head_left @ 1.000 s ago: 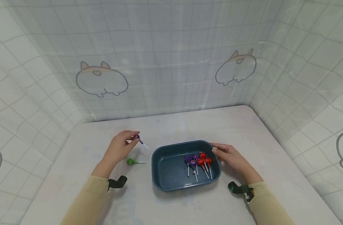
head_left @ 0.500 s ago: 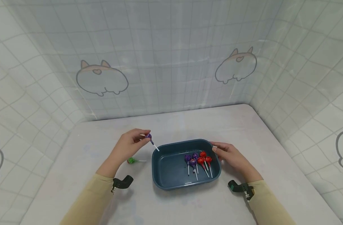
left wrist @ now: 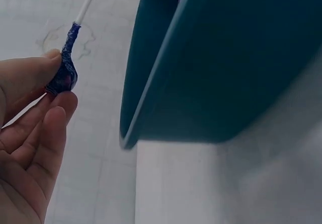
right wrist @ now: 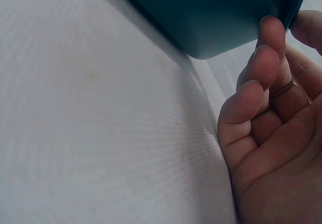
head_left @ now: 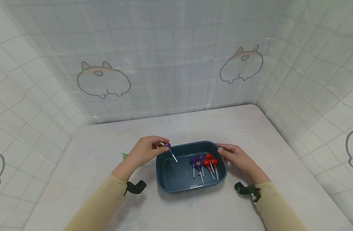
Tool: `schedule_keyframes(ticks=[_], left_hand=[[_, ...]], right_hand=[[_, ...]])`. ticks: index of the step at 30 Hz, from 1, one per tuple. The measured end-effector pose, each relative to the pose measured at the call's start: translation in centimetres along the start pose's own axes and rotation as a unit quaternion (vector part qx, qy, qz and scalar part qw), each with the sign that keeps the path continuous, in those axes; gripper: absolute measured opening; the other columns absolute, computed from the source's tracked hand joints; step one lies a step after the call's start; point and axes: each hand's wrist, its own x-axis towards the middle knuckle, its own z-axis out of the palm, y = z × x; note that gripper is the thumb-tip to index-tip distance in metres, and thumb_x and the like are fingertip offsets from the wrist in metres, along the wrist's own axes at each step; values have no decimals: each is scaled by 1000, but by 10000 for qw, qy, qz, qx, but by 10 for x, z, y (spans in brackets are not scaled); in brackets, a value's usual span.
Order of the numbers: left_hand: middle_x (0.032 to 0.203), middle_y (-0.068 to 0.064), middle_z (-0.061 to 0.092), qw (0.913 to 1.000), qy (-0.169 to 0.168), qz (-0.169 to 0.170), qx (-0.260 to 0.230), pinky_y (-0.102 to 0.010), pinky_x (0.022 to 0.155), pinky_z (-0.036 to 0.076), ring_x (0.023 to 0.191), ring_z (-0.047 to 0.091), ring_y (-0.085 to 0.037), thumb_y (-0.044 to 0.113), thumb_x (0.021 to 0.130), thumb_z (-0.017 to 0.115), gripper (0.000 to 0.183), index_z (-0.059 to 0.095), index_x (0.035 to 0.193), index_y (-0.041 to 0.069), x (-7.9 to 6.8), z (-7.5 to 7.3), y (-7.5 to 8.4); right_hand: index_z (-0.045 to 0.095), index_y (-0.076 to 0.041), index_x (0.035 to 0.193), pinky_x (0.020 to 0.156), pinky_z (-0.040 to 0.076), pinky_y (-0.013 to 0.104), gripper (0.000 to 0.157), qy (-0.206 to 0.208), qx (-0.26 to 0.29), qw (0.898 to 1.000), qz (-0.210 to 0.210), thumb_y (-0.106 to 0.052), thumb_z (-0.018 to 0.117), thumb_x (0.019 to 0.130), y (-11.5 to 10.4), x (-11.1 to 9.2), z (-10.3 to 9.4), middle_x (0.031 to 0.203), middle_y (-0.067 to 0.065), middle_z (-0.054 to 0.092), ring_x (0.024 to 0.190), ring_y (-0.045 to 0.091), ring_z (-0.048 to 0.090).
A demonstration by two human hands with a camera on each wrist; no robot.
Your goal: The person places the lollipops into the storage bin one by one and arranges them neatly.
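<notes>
My left hand (head_left: pixel 149 150) pinches a purple-wrapped lollipop (head_left: pixel 168 146) by its candy end, between thumb and fingers. Its white stick slants down over the left part of a dark blue-green plastic basin (head_left: pixel 176 189). In the left wrist view the wrapped lollipop (left wrist: pixel 64 75) is beside the basin's wall (left wrist: pixel 201 83). My right hand (head_left: pixel 237 158) holds the basin's right end, thumb at the rim and curled fingers (right wrist: pixel 250 100) outside. Several purple lollipops (head_left: pixel 198 165) lie in the basin, with red lollipops (head_left: pixel 206 163) to their right.
A green lollipop (head_left: pixel 125 156) lies on the white table (head_left: pixel 101 144), partly hidden by my left hand. Tiled-pattern curtain walls (head_left: pixel 176 80) rise behind the table and at both sides. A black wrist camera (head_left: pixel 136 187) sticks out from my left sleeve.
My left hand has carried the purple lollipop rightward to the basin's left rim. A green lollipop has come into sight left of that hand; another is now mostly covered. My right hand stays put.
</notes>
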Motion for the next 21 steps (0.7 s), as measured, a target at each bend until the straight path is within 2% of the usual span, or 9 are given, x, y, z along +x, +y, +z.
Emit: schedule_keyframes(ticks=[7,21], left_hand=[[106,13,69,9992,-305,174,180,-29,79,55,90,66,-4,38,90,73,31,73,117,24,10,11,11],[102,11,71,9939,-968,502,187,-26,79,55,91,66,-1,33,91,73,36,71,120,13,22,34,22]], right_hand=[[58,-18,139,73,47,40,49,-5,36,10000,3,-46,58,99,0,1,-1,94,7,67,82,30,60],[59,-20,139,72,48,39,48,9,17,10000,-73,-46,59,98,2,2,-1,95,7,67,80,30,59]])
